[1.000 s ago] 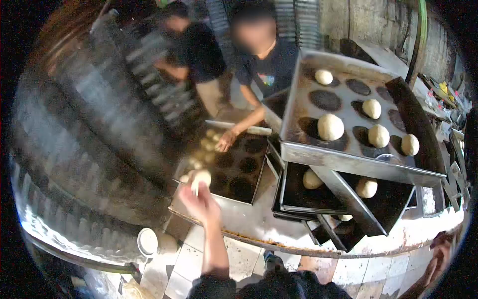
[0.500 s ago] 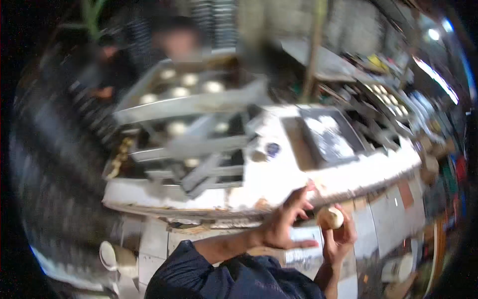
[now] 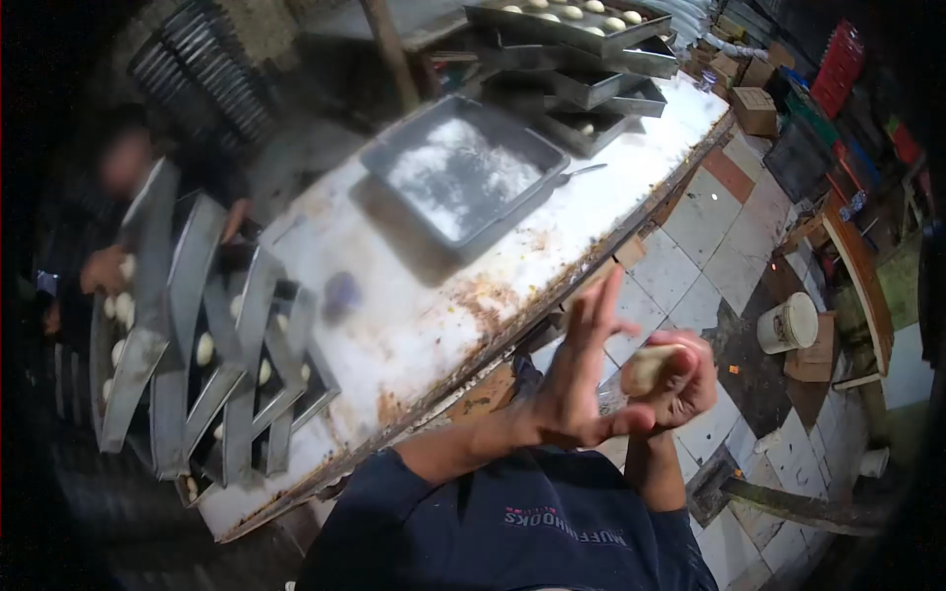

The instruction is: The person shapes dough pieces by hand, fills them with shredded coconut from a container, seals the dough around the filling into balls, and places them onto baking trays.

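My right hand (image 3: 698, 386) is wrapped round a pale dough ball (image 3: 650, 369), held in front of my chest beyond the table's near edge. Right beside it, my left hand (image 3: 589, 369) is open, palm towards the ball and fingers stretched upward. The left thumb comes close to the right hand; whether they touch I cannot tell. Beyond the hands, a grey tub (image 3: 448, 231) of white powder stands on the flour-dusted table (image 3: 394, 335).
Stacked metal trays (image 3: 241, 394) with dough balls fill the table's left end, where another person's hand (image 3: 101, 271) reaches in. More trays (image 3: 591, 91) are piled at the far end. A white bucket (image 3: 786, 323) and a cardboard box (image 3: 755, 110) stand on the tiled floor.
The view has swung right, so the tray stack and tub now appear further left. My right hand keeps the dough ball, and my left hand has come nearer to it.
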Demonstrator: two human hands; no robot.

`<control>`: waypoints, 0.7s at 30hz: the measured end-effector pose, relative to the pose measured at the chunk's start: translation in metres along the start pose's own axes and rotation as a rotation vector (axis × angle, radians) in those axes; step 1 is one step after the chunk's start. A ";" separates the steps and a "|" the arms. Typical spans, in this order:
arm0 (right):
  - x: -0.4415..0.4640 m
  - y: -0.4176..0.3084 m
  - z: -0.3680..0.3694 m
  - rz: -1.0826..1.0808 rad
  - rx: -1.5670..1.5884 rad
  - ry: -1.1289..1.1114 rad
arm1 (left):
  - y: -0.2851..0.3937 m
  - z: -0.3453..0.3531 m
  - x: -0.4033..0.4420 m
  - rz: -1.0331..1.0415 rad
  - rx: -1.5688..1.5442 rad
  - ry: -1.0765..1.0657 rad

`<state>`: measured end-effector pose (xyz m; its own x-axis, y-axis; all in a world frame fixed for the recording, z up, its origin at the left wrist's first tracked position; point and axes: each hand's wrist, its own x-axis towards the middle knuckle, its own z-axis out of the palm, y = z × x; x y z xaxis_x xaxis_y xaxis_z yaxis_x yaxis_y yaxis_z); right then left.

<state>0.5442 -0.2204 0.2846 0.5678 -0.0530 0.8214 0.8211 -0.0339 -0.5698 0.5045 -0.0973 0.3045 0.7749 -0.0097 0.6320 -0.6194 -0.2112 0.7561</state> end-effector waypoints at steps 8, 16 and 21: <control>0.093 0.140 0.107 0.243 0.012 -0.410 | -0.094 -0.062 0.079 -0.560 -0.370 0.190; 0.090 0.175 0.235 0.377 0.437 -0.741 | -0.174 -0.156 0.031 -0.522 -1.069 0.473; 0.079 0.282 0.346 0.133 0.010 -1.156 | -0.133 -0.223 0.005 -0.591 -0.671 0.572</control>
<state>0.8411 0.1108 0.1970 0.3594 0.8867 0.2908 0.7485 -0.0878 -0.6572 0.5626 0.1485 0.2452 0.9091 0.4164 -0.0129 -0.2417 0.5524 0.7977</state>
